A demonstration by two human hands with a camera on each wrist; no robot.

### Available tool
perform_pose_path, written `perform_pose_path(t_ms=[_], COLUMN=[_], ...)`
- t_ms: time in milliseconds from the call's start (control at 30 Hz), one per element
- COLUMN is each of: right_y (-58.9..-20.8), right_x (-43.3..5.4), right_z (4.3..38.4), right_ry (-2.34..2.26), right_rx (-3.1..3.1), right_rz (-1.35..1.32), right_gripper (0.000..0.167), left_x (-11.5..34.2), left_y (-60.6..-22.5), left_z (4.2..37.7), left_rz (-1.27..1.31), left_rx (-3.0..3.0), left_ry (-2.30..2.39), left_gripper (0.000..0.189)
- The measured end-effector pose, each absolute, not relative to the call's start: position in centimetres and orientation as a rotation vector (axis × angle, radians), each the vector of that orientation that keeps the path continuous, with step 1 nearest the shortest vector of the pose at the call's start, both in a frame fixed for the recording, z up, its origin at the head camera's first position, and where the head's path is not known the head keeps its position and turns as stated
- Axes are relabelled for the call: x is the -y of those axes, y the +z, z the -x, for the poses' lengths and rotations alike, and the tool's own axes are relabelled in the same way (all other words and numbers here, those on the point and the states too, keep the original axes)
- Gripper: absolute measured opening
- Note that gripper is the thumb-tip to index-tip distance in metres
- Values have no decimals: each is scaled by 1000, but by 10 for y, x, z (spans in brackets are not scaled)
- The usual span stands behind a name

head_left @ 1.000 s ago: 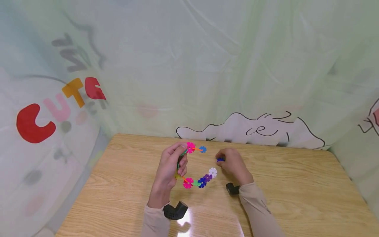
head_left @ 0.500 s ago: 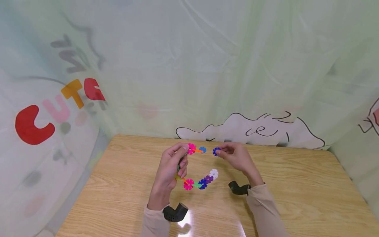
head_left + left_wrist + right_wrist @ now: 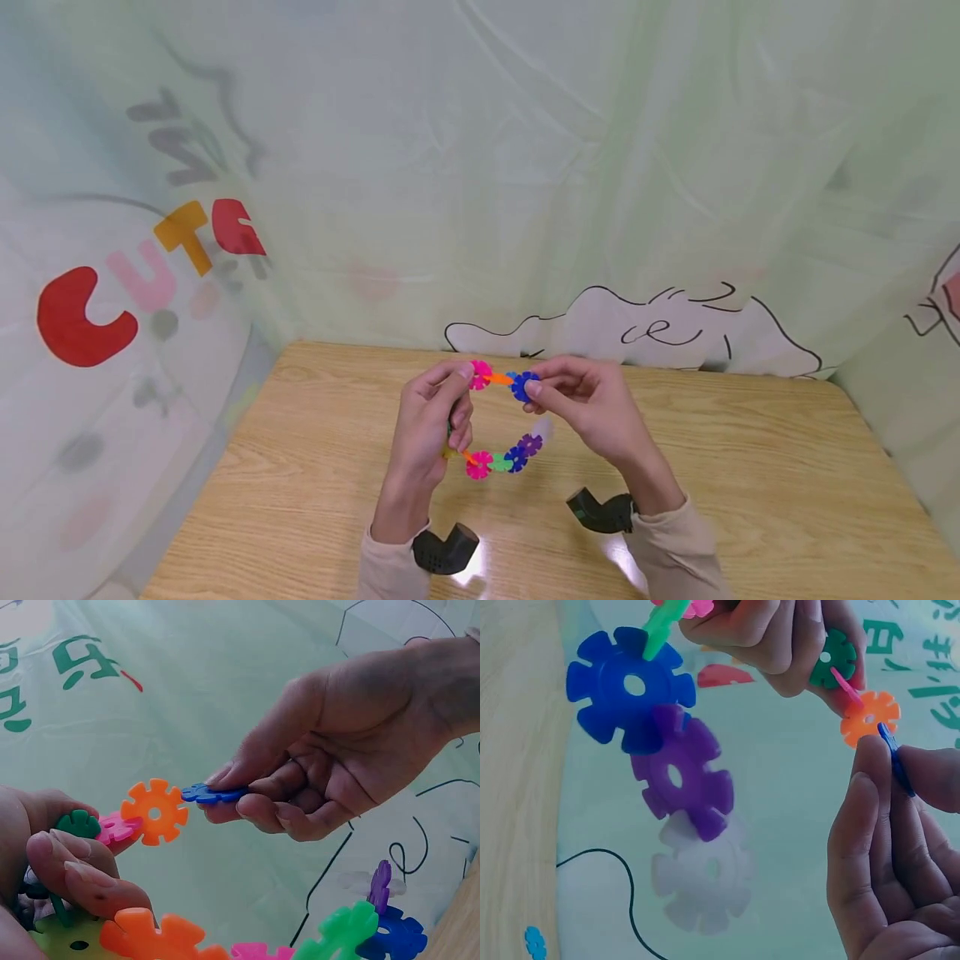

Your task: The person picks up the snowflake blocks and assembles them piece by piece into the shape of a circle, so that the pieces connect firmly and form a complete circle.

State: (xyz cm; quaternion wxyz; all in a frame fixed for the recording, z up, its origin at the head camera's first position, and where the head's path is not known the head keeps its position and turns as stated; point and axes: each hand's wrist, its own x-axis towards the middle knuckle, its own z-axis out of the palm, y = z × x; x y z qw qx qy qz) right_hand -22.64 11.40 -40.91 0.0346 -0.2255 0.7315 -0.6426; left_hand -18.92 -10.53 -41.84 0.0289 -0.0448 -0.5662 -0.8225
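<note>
My left hand (image 3: pixel 426 421) grips the middle of a curved chain of notched plastic snowflake discs. Its upper end runs from green (image 3: pixel 78 824) through pink (image 3: pixel 480 375) to an orange disc (image 3: pixel 154 812). The lower end runs through pink (image 3: pixel 479 465), light green (image 3: pixel 337 934), blue (image 3: pixel 634 682) and purple (image 3: pixel 682 776) to a translucent white disc (image 3: pixel 705 874). Between thumb and fingers my right hand (image 3: pixel 588 408) pinches a dark blue snowflake disc (image 3: pixel 214 794). That disc's edge meets the orange one; whether their slots interlock I cannot tell. The left palm hides part of the chain.
A light blue disc (image 3: pixel 535 943) lies on the wooden table (image 3: pixel 300 467), partly covered by the dark blue disc in the head view. Behind the table hangs a pale printed curtain (image 3: pixel 525 208). Black wrist devices (image 3: pixel 446 550) sit at both cuffs.
My right hand has lifted the dark blue disc from near the table and brought it left to the orange disc. The left hand has stayed almost still with the chain.
</note>
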Motion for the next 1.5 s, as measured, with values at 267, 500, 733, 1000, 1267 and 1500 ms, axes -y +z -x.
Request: perform_pose_path(t_ms=[267, 500, 733, 1000, 1267, 1500], right_y=[-405, -403, -400, -395, -391, -401], right_x=[-114, -113, -115, -115, -108, -104], right_z=[219, 215, 214, 206, 197, 205], right_ry=[-2015, -2032, -2145, -2096, -2127, -2106], right_rx=[-2324, -2380, -2261, -2357, -2389, -2423], right_rz=[772, 931, 1053, 1105, 1133, 1064], right_gripper=[12, 9, 12, 18, 20, 15], left_x=[104, 104, 103, 103, 100, 97], left_y=[-414, -412, -413, -413, -414, -422], left_z=[185, 181, 181, 181, 179, 187], left_rz=[192, 317, 541, 740, 781, 583], left_rx=[1760, 1803, 1698, 1666, 1620, 1601], left_ry=[-2476, -2291, -2200, -2062, -2021, -2266], left_gripper=[19, 21, 22, 20, 20, 23])
